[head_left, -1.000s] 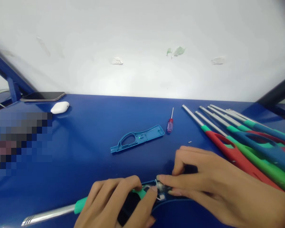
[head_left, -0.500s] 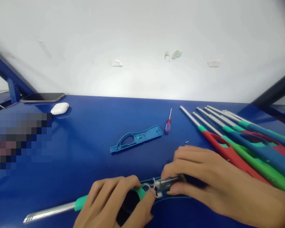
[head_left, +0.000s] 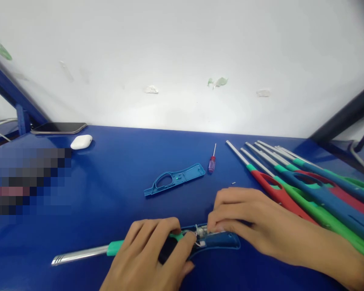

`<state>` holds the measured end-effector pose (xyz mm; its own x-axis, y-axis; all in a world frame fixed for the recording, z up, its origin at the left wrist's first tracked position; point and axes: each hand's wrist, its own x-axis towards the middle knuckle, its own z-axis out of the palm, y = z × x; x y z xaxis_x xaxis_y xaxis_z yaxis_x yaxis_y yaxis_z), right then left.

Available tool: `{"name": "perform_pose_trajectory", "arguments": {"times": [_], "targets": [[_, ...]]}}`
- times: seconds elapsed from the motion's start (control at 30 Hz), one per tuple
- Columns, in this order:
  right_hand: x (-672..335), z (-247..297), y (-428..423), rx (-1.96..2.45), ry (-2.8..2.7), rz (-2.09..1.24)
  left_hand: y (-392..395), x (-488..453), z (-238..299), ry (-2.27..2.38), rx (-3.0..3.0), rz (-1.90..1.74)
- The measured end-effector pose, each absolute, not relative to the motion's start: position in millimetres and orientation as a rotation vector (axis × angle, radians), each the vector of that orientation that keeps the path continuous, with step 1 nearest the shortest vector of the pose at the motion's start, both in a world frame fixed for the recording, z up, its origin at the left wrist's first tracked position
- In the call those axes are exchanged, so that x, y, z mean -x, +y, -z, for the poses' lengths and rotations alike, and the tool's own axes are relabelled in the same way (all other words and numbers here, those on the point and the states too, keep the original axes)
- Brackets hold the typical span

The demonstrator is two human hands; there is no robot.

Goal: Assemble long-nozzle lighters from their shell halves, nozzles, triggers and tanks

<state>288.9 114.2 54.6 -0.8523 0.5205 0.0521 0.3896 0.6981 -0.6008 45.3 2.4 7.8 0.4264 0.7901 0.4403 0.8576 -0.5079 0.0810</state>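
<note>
An opened long-nozzle lighter (head_left: 214, 240) lies near the front of the blue table (head_left: 115, 182), its metal tube (head_left: 79, 254) pointing left and its blue lower shell showing. My left hand (head_left: 151, 256) is closed over the green collar and the black part of its body. My right hand (head_left: 245, 220) pinches a small clear and metal inner part (head_left: 202, 231) at the middle of the open shell. The detached blue half-shell (head_left: 174, 179) lies a little farther back, inner side up. A small screwdriver (head_left: 212, 161) with a purple and red handle rests beside it.
Several assembled lighters (head_left: 294, 184) in red, green and blue lie in a row at the right. A tiny screw (head_left: 233, 183) sits near them. A phone (head_left: 59, 127) and a white earbud case (head_left: 81, 142) lie at the back left. A white wall rises behind.
My right fingers shifted along the open lighter and now pinch the inner part near its middle. The view moved slightly, so more of the blue shell shows. My left hand kept its hold.
</note>
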Motion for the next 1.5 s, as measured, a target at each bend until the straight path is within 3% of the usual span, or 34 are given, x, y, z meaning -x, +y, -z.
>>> {"name": "perform_pose_trajectory", "arguments": {"times": [0.17,0.37,0.83,1.03,1.27,1.5], "targets": [[-285,-62,125,0.738,-2.526,-0.611,3,-52,-14,-1.517,2.46,0.711],[-253,-60,149,0.731,-2.784,-0.136,-2,-49,-12,-1.512,2.499,0.679],[-262,-70,121,0.719,-2.586,-0.38,-20,-24,-7,-1.52,2.206,1.051],[-275,-68,97,0.79,-2.608,-0.501,-21,-9,-14,-1.731,1.985,0.989],[-291,-53,90,0.771,-2.621,-0.461,-12,-9,-18,-1.505,2.287,0.917],[-306,-26,96,0.94,-2.658,-0.542,-18,-11,-15,-1.689,2.278,0.939]]}}
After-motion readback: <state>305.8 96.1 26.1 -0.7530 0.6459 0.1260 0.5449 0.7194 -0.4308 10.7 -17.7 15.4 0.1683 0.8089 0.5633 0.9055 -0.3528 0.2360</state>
